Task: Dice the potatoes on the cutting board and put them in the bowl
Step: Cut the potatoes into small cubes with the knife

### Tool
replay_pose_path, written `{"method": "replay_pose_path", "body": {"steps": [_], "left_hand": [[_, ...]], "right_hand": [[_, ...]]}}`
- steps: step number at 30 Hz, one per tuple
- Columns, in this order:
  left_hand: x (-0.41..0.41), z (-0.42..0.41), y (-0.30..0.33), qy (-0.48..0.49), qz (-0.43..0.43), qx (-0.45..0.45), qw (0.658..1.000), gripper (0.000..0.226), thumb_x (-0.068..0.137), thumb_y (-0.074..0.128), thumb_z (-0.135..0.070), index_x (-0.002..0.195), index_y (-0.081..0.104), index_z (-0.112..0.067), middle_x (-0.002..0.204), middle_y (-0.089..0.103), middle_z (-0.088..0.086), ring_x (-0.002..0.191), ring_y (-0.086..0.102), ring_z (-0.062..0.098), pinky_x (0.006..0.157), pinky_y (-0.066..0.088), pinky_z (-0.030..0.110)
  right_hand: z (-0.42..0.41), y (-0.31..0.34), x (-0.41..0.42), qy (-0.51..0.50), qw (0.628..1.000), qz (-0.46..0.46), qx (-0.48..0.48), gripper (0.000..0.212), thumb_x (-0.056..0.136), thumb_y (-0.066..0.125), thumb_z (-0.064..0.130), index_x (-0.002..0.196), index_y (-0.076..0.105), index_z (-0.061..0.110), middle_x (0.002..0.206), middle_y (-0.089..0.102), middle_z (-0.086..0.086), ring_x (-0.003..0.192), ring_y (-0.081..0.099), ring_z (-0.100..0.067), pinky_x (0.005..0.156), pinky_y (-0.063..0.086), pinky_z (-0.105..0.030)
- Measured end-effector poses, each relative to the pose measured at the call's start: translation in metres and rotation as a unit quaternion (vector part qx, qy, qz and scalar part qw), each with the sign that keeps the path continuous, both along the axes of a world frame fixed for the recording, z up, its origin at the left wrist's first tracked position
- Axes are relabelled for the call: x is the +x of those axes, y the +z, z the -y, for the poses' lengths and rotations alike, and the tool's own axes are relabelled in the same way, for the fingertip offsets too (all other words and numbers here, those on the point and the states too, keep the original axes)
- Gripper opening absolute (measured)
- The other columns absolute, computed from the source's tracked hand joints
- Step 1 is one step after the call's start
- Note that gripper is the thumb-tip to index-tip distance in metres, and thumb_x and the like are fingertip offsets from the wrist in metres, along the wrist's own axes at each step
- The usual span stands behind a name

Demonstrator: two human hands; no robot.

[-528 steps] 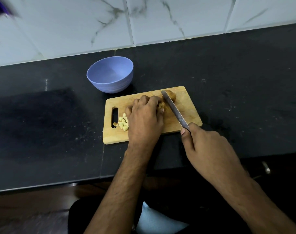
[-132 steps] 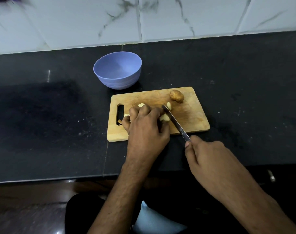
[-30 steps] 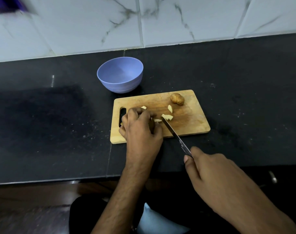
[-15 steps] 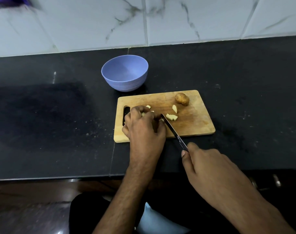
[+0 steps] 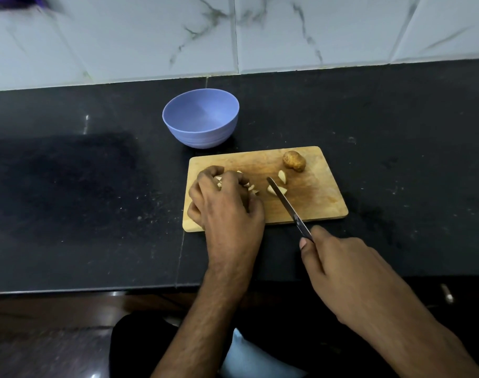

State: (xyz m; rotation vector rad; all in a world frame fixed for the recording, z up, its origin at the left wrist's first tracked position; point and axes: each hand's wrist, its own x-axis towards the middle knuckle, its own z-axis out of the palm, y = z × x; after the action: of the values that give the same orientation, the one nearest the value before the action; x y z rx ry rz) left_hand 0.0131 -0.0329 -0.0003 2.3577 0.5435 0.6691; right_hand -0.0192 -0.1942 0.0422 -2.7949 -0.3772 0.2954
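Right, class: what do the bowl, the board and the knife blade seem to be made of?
Bowl: probably plastic, matte lilac, even colour, faint ridges.
Board: wood, pale with visible grain and darker worn patches.
Knife blade: likely steel, thin, grey, slightly shiny.

Left hand [image 5: 224, 203] now gathers diced pieces [image 5: 250, 186]; knife [image 5: 287, 205] drawn aside

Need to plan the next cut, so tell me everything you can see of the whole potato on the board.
The whole potato is small, oval and brown-skinned, with darker specks, uncut and unpeeled as far as shows. It lies on its side near the far right corner of the wooden cutting board. Nothing else touches it: the nearest cut piece lies just in front of it, apart, and the knife tip stops short of it. Neither hand is on it.
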Motion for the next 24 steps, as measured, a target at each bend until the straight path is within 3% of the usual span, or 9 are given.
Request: {"method": "replay_pose_path", "body": {"steps": [8, 14, 24], "left_hand": [[0.0070, 0.0103, -0.0006, -0.113, -0.054, 0.116, 0.985, 0.024, 0.092, 0.060, -0.036, 0.115, 0.067, -0.032, 0.145, 0.043, -0.003, 0.142, 0.024, 0.020, 0.108, 0.028, 0.056], [0.0061, 0.0047, -0.0033, -0.089, -0.034, 0.066, 0.993, 0.016, 0.088, 0.066, -0.036, 0.102, 0.069, -0.028, 0.127, 0.050, -0.006, 0.129, 0.036, 0.018, 0.106, 0.026, 0.048], [0.0024, 0.0028, -0.0007, -0.092, -0.032, 0.029, 0.995, 0.017, 0.087, 0.069, -0.029, 0.104, 0.071, -0.029, 0.123, 0.051, -0.009, 0.128, 0.036, 0.015, 0.106, 0.024, 0.046]], "right_hand": [[0.0067, -0.0060, 0.0039, -0.022, 1.000, -0.006, 0.020, 0.030, 0.102, 0.024, 0.048, 0.094, 0.047, 0.030, 0.064, 0.061, 0.003, 0.049, 0.061, -0.008, 0.057, 0.059, -0.034], [0.0056, -0.0057, 0.0005, -0.016, 1.000, -0.004, 0.023, 0.029, 0.102, 0.023, 0.049, 0.096, 0.046, 0.032, 0.066, 0.061, 0.002, 0.048, 0.060, -0.008, 0.055, 0.059, -0.032], [-0.0006, -0.0023, -0.0044, -0.007, 0.999, -0.020, 0.028, 0.028, 0.104, 0.023, 0.048, 0.100, 0.045, 0.032, 0.070, 0.061, 0.002, 0.049, 0.060, -0.007, 0.056, 0.059, -0.028]]}}
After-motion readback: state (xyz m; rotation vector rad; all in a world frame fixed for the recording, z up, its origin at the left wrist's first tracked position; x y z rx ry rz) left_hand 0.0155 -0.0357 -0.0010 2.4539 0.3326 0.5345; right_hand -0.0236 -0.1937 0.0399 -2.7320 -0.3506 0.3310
